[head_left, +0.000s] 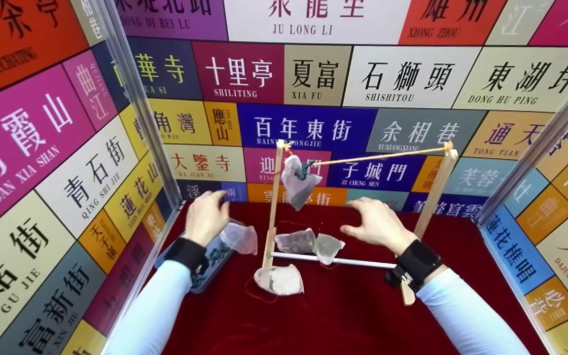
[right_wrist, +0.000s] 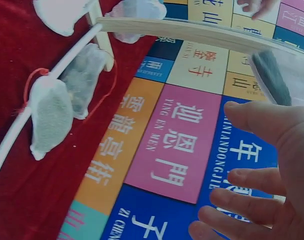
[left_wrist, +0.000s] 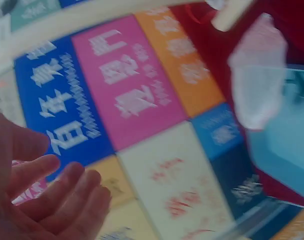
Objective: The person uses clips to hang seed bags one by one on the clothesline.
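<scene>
A white mesh pouch (head_left: 300, 190) hangs from a string (head_left: 382, 157) tied between two wooden posts, with a dark green clip-like piece (head_left: 306, 167) at its top. My left hand (head_left: 207, 217) is in the air left of the left post (head_left: 274, 197), fingers loosely bent and holding nothing; the left wrist view also shows this hand (left_wrist: 57, 195) empty. To the right of the pouch, my right hand (head_left: 380, 224) hovers with fingers apart. In the right wrist view, the right hand (right_wrist: 272, 170) is near the hanging pouch (right_wrist: 299, 75) without visibly holding it.
Several filled mesh pouches lie on the red cloth (head_left: 343, 315), one pouch (head_left: 280, 280) in front and another (head_left: 329, 247) by the white crossbar (head_left: 358, 262). A blue tray (head_left: 205, 283) with dark green pieces stands left, a pouch (head_left: 240, 237) at its edge. Sign-covered walls enclose the area.
</scene>
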Motion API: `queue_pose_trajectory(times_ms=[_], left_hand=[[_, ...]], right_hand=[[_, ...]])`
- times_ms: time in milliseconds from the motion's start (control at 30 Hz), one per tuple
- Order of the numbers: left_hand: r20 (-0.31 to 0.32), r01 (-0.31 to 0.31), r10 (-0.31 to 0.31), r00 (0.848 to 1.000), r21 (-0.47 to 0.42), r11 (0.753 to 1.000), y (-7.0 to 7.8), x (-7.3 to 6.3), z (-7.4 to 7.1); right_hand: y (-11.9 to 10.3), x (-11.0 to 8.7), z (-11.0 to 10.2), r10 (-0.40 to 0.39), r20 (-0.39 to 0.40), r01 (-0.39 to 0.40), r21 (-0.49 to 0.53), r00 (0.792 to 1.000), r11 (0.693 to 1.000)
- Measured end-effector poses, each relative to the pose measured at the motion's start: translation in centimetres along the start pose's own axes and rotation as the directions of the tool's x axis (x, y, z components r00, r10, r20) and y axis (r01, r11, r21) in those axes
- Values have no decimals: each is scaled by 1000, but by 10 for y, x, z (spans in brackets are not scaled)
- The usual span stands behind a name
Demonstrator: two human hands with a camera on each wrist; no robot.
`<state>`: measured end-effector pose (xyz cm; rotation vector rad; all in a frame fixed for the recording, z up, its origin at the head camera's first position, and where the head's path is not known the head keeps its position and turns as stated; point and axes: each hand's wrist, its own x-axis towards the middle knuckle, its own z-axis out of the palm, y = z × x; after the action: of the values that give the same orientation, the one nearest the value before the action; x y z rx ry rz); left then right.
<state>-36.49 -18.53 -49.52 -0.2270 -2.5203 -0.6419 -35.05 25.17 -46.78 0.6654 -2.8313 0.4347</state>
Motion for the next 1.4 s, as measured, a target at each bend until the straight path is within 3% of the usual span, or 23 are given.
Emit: queue_pose_trajectory(times_ms=[100,200,400,433,533,633,667,800,967,1233,1400], left_hand=[[61,77,-78,995,18,997,-25,-13,10],[139,164,-168,976,39,986,-51,-31,24],[292,298,-308,906,80,951,-97,-74,49],[309,296,-303,902,70,953,-116,-80,62],[374,345,-349,859,81,935,-129,-98,71],[415,351,-367,833,117,929,-135,-113,78],[428,364,-391,815,147,920,-123,-117,70],[424,323,-383,821,210,923,-127,-128,82],[398,295,-358,845,211,932,-128,-129,90],[426,321,-382,820,211,923,-126,-128,87],[402,335,-383,832,186,924,-129,-129,87]], right_hand=[[4,-7,9,9,7,-9,-6,1000,1000],[9,-14,17,27,27,-27,-9,999,1000],[19,-25,25,64,52,-63,-20,997,998],[20,-27,26,63,53,-62,-24,997,998],[23,-31,32,58,60,-57,-29,997,998],[23,-35,39,60,68,-59,-25,996,998],[23,-36,41,61,72,-60,-24,996,998],[20,-40,49,121,109,-118,-33,987,992],[16,-44,58,214,167,-199,-101,962,975],[14,-44,71,135,162,-137,2,977,991],[12,-45,76,107,161,-111,16,981,994]])
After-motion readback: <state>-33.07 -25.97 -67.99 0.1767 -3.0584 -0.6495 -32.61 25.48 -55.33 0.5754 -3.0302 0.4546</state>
